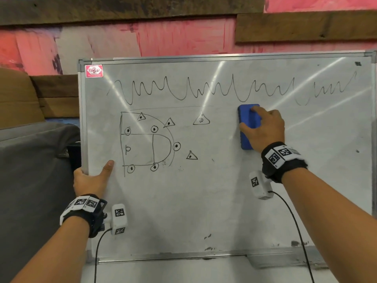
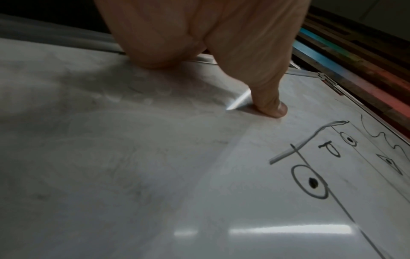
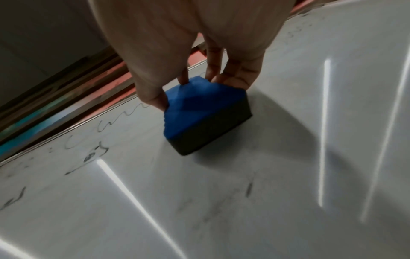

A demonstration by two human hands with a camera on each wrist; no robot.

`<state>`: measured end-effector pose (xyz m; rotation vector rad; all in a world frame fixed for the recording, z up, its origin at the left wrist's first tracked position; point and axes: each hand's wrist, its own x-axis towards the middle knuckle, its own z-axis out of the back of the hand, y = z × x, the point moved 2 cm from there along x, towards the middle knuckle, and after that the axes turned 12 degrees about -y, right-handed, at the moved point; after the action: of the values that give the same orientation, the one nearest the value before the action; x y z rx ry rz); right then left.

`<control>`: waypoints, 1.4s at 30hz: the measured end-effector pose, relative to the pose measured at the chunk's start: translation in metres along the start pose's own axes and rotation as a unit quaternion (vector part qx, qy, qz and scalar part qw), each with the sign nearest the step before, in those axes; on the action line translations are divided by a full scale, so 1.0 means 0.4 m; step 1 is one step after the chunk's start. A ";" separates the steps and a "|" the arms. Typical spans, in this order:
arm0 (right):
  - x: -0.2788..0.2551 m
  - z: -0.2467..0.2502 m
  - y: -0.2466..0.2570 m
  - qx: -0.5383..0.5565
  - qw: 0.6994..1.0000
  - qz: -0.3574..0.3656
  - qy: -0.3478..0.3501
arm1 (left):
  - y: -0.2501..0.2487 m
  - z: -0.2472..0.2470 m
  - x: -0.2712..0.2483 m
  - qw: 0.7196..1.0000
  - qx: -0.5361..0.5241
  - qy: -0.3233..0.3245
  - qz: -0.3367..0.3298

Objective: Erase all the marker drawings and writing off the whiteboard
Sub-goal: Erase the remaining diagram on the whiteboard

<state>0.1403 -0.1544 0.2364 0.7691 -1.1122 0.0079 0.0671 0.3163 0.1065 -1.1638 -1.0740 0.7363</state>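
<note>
Whiteboard [image 1: 224,190] stands upright; our left hand [image 1: 89,180] clamps its left edge, thumb flat. Our right hand [image 1: 265,129] grips the eraser [image 1: 246,123] near the wavy line [image 1: 204,90]; lower board is bare.

The left hand [image 1: 90,180] hides its fingers behind the whiteboard [image 1: 224,190] frame at centre left of the head view. The right hand [image 1: 265,129] covers part of the eraser [image 1: 247,127]. The red sticker [image 1: 94,71] print, upper left, is too small to read. The board's right edge is cut off by the frame.
</note>
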 end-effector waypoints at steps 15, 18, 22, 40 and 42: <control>0.041 0.048 -0.068 -0.045 0.992 -0.099 -0.067 | 0.002 0.000 0.003 1.000 0.001 0.002 -0.003; 0.043 0.035 -0.070 -0.046 0.990 -0.107 -0.076 | 0.010 -0.003 0.011 1.000 0.003 0.004 0.002; 0.050 0.025 -0.079 -0.033 0.984 -0.144 -0.099 | 0.019 -0.005 0.023 1.000 0.004 0.008 0.007; -0.123 -0.064 0.029 -0.012 0.997 0.078 0.023 | 0.032 -0.016 0.031 1.000 0.007 0.014 -0.005; -0.140 -0.071 0.045 -0.012 0.996 0.087 0.026 | 0.035 -0.015 0.035 1.000 0.002 0.010 -0.005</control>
<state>0.1301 -0.1048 0.1949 0.6451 -1.1244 0.1607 0.0786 0.3307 0.0966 -1.1584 -1.0604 0.7169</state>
